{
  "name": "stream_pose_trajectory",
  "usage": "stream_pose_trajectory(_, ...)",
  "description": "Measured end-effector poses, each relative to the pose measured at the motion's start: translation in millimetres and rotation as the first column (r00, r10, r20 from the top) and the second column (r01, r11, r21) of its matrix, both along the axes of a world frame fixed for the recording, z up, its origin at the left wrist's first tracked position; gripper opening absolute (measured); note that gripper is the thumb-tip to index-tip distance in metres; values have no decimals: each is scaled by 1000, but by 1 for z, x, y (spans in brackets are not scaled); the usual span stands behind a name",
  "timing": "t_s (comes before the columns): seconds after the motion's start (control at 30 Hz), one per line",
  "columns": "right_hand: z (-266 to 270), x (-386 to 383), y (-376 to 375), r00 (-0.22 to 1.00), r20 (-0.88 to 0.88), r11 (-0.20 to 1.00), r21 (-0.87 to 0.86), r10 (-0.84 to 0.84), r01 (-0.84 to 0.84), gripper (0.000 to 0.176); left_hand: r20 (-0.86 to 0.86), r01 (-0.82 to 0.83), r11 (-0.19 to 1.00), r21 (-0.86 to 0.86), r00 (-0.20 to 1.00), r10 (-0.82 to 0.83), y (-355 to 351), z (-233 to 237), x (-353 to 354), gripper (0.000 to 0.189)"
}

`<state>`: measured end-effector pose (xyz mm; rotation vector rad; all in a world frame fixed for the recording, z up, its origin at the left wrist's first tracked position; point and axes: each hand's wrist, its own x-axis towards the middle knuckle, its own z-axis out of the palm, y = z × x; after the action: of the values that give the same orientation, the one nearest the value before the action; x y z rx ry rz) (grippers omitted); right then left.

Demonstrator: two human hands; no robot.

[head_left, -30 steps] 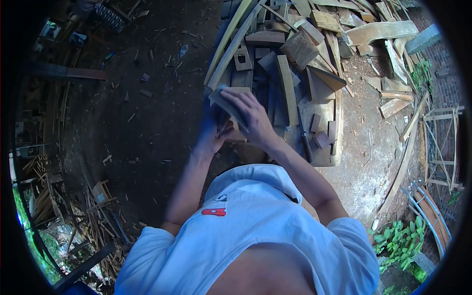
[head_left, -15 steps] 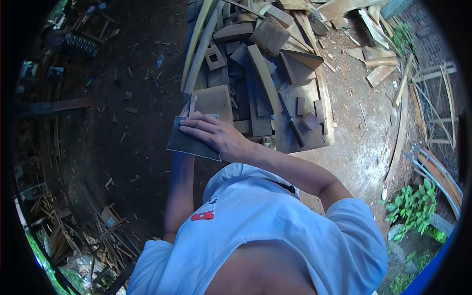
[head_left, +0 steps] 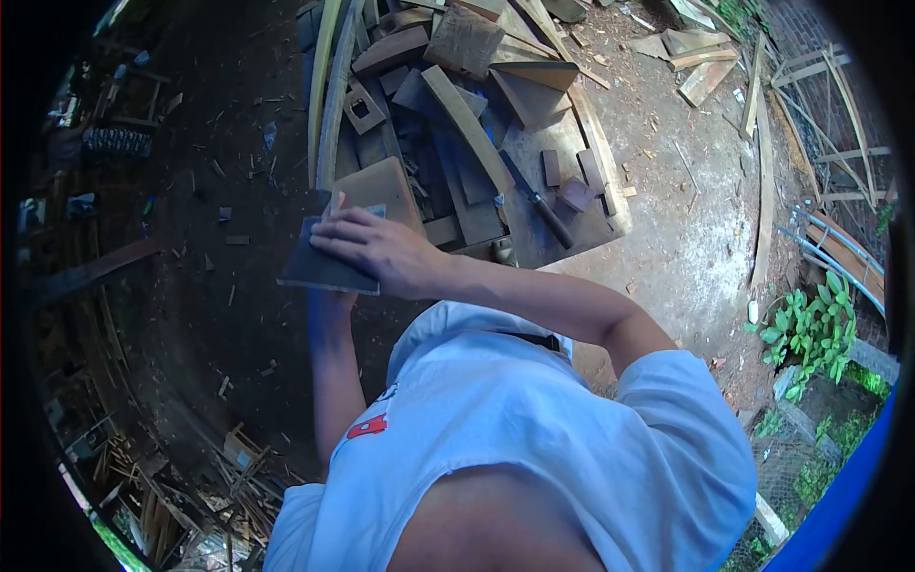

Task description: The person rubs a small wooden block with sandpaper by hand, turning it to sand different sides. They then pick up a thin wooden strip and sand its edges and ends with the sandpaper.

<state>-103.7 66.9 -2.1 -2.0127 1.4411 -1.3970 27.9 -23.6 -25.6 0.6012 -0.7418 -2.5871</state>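
My right hand (head_left: pixel 386 250) lies over a dark grey sheet that looks like sandpaper (head_left: pixel 324 267), its fingers pressed together along the top. Below the sheet is my left hand (head_left: pixel 335 299), mostly covered. Only its wrist side and a fingertip at the sheet's far edge show, and it seems closed around something under the sheet that I cannot make out. A flat brown board (head_left: pixel 389 188) with rounded corners lies just beyond both hands, at the near left end of the workbench (head_left: pixel 596 227).
Wood offcuts (head_left: pixel 464 43) and a block with a square hole (head_left: pixel 363 111) crowd the bench. A dark-handled tool (head_left: pixel 551 219) lies near its right edge, by small blocks (head_left: pixel 576 194). Long curved strips (head_left: pixel 335 95) jut along the left. Planks (head_left: pixel 707 78) and a leafy plant (head_left: pixel 810 319) are at right.
The view has turned and shifted, so the bench sits further left. The sheet and both hands have moved left in the picture, and the sheet's tilt has changed. My right hand keeps hold of the sheet.
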Motion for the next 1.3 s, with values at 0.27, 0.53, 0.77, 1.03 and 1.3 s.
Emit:
stream_pose_trajectory(0.27,-37,-60,-28,905,295,920,337,-305,200,24,86,-116,991,58,990,111,18,28,-6,45)
stream_pose_trajectory(0.53,-32,-42,-8,738,503,843,513,-450,164,27,-151,-97,986,133,982,117,20,29,-1,55)
stream_pose_trajectory(0.77,-8,-41,-18,951,163,965,64,-263,256,40,-92,-69,979,190,992,88,18,30,0,50)
stream_pose_trajectory(1.03,14,6,10,941,-334,998,-8,-63,64,68,233,-335,781,-527,826,513,28,-25,-17,38)
stream_pose_trajectory(1.3,26,6,-2,982,-168,995,39,-88,96,48,-45,-289,941,-178,957,285,22,-2,3,49)
